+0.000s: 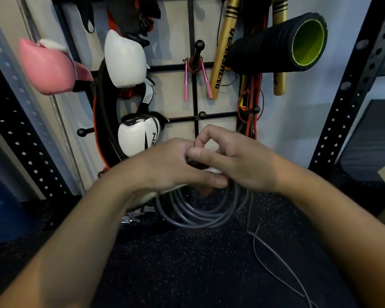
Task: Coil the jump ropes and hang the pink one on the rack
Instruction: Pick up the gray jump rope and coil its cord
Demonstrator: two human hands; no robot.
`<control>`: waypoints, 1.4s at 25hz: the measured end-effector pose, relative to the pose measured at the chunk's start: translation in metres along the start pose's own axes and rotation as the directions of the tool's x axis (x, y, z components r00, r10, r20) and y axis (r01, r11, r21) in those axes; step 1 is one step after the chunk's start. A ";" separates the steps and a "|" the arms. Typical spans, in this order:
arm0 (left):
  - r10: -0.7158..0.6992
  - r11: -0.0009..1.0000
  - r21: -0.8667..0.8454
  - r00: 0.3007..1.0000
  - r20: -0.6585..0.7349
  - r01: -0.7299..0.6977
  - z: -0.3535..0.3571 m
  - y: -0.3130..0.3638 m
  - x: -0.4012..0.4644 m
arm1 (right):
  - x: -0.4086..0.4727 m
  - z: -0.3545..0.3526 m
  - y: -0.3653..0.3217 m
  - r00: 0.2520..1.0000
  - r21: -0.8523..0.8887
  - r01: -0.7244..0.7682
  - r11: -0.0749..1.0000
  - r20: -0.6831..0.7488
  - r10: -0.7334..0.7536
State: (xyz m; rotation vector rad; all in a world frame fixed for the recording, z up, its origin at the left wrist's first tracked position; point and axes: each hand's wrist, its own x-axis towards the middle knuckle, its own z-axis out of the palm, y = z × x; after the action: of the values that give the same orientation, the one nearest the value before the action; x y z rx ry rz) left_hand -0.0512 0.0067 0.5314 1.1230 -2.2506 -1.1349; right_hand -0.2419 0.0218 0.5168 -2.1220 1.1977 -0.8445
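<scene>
The pink jump rope hangs coiled from a black peg of the wall rack, its two pink handles pointing down. Below it, my left hand and my right hand meet in front of the rack, both gripping a grey jump rope. Several loops of that rope hang under my hands, and its loose tail trails across the dark speckled floor at the lower right. Where my fingers meet, a dark part of the rope shows, mostly hidden.
On the rack hang a pink boxing glove, white gloves, gold bats, a black foam roller and coloured bands. Perforated black uprights stand at both sides. A metal clip lies on the floor.
</scene>
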 end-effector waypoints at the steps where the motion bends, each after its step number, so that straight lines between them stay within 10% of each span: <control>1: -0.044 0.994 -0.098 0.999 0.013 0.045 0.007 -0.001 0.004 | 0.001 0.002 0.001 0.999 -0.032 0.016 0.999 -0.038 -0.017; 7: -0.064 0.950 -0.302 0.997 0.048 0.076 0.019 -0.014 0.011 | 0.001 0.006 0.007 0.962 -0.081 0.041 0.996 -0.267 -0.061; 12: 0.065 0.883 -0.465 0.998 -0.013 -0.064 0.007 -0.013 0.008 | -0.003 -0.024 0.028 0.943 0.471 -0.095 0.877 -0.239 0.231; 21: -0.284 0.260 -0.832 0.785 -0.551 -0.491 0.037 -0.011 0.039 | -0.010 0.013 0.052 0.979 0.533 -0.169 0.829 -0.007 0.204; 28: -0.467 0.424 -0.776 0.622 -0.629 -0.466 0.073 -0.012 0.040 | -0.006 0.074 0.007 0.838 0.573 0.173 0.801 -0.513 0.186; 35: -0.412 0.556 -0.779 0.719 -0.560 -0.288 0.073 -0.032 0.039 | 0.006 0.031 0.020 0.849 0.523 -0.122 0.843 -0.385 0.362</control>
State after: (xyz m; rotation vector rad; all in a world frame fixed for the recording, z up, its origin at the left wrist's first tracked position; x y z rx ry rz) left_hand -0.1051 0.0006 0.4618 0.9465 -0.8366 -1.2795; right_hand -0.2268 0.0129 0.4839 -1.3526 1.2898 -1.4196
